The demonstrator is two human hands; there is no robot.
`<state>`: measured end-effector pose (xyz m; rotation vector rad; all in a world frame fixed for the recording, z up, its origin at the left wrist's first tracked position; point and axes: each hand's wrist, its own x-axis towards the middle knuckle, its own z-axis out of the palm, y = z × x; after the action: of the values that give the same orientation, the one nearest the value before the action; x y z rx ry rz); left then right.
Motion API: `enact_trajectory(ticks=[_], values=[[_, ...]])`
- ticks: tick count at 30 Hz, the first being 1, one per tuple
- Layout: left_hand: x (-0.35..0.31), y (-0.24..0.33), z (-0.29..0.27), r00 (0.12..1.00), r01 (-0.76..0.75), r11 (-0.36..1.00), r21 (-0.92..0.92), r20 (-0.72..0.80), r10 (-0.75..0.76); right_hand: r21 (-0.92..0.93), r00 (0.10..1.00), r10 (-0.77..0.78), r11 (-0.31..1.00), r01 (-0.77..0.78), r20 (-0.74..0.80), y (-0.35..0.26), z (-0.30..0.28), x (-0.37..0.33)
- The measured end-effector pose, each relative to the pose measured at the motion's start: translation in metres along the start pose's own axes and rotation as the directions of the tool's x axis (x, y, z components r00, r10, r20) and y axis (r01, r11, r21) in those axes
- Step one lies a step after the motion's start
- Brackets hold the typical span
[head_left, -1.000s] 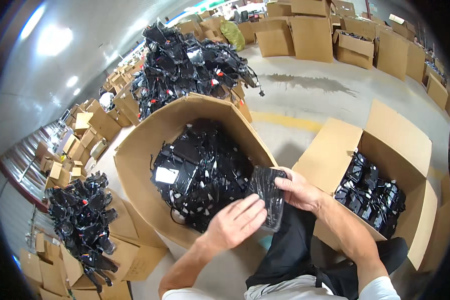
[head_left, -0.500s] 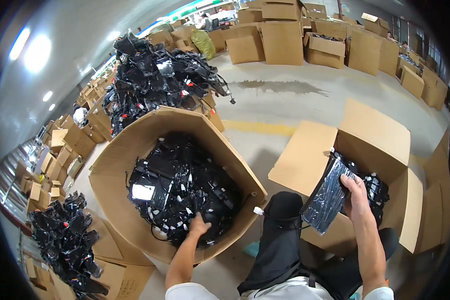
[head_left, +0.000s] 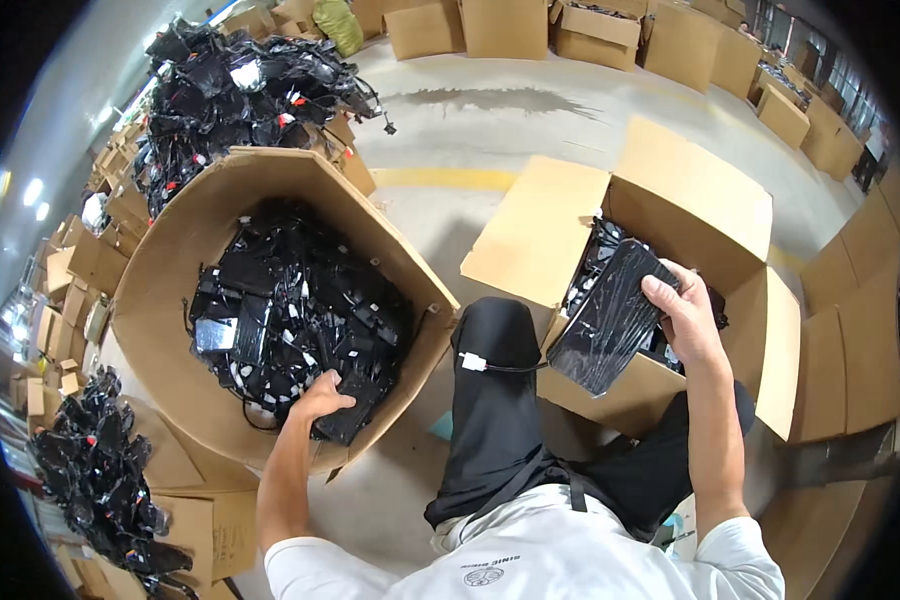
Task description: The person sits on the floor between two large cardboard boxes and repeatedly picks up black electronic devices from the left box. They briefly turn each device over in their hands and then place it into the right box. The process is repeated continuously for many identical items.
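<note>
A flat black rectangular electronic device (head_left: 602, 318), wrapped in clear plastic film, is gripped by its upper right edge in my right hand (head_left: 682, 308). My thumb lies on its top face. From its near end a short cable runs left to a white connector (head_left: 473, 361) above my knee. My left hand (head_left: 320, 397) is inside the large carton (head_left: 170, 290), closed at the edge of another black device (head_left: 362, 408); its fingertips are partly hidden. Around it lie heaped black devices and cables (head_left: 290, 320) with white connectors.
An opened smaller carton (head_left: 522, 225) at the right, flaps spread, holds similar devices. Beyond the large carton rises a tall heap of black devices (head_left: 230, 100), with another heap (head_left: 100, 470) at the lower left. Cartons (head_left: 505, 28) line the far floor.
The view has tilted downward. My right hand has turned the device, so its smooth dark face shows. Beside my left hand, a black device now shows more clearly.
</note>
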<state>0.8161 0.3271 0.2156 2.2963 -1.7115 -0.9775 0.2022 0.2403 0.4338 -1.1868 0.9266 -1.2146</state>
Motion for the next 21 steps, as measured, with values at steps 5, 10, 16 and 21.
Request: enact_trajectory(ticks=[5, 10, 16, 21], values=[[-0.028, 0.050, -0.077, 0.984, -0.064, 0.919, -0.389, -0.180, -0.008, -0.072, 1.000, -0.005, 0.997, 0.004, -0.012, -0.005, -0.023, -0.012], [-0.096, 0.168, -0.143, 0.738, -0.535, 0.565, -0.629, -0.673, -0.051, -0.087, 0.927, -0.288, 0.958, 0.275, -0.239, -0.020, 0.016, -0.006], [-0.111, 0.363, -0.024, 0.492, -0.814, 0.171, -0.554, -0.816, -0.302, -0.705, 0.346, -0.934, 0.186, 0.684, 0.089, -0.014, 0.115, 0.007], [-0.142, 0.435, 0.050, 0.729, -0.380, -0.691, -0.615, -0.659, 0.185, -0.617, 0.230, -0.936, 0.018, 0.787, 0.266, 0.004, 0.135, -0.010]])
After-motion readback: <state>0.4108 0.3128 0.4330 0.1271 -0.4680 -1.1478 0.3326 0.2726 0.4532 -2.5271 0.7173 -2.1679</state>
